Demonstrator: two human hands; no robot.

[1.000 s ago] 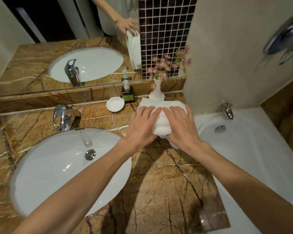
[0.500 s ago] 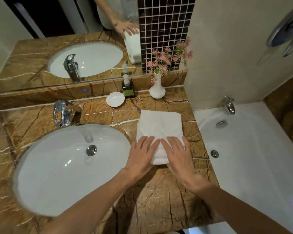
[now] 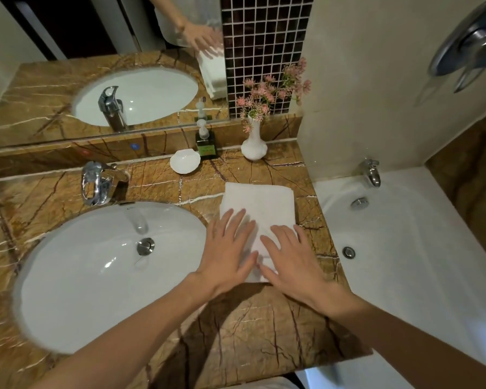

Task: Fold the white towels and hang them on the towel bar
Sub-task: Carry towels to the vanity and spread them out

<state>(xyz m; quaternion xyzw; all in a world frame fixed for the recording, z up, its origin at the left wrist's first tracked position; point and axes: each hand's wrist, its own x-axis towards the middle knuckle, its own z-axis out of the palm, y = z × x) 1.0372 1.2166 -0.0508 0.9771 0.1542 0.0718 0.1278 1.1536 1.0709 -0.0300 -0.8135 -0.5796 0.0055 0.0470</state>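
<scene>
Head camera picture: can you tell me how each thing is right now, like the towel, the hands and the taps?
white towel, folded, lying flat on the counter.
left hand, fingers straight, pressing on the towel.
right hand, fingers straight, pressing on the towel.
basin faucet, no water coming out.
bathtub spout, no water coming out.
white vase, upright, holding pink flowers.
small bottle, upright.

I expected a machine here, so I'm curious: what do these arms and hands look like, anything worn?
They are a person's. The left hand and right hand are bare: no gloves, rings, watch or bracelet show. Both forearms are uncovered to the picture's edge, so no sleeves are in view.
</scene>
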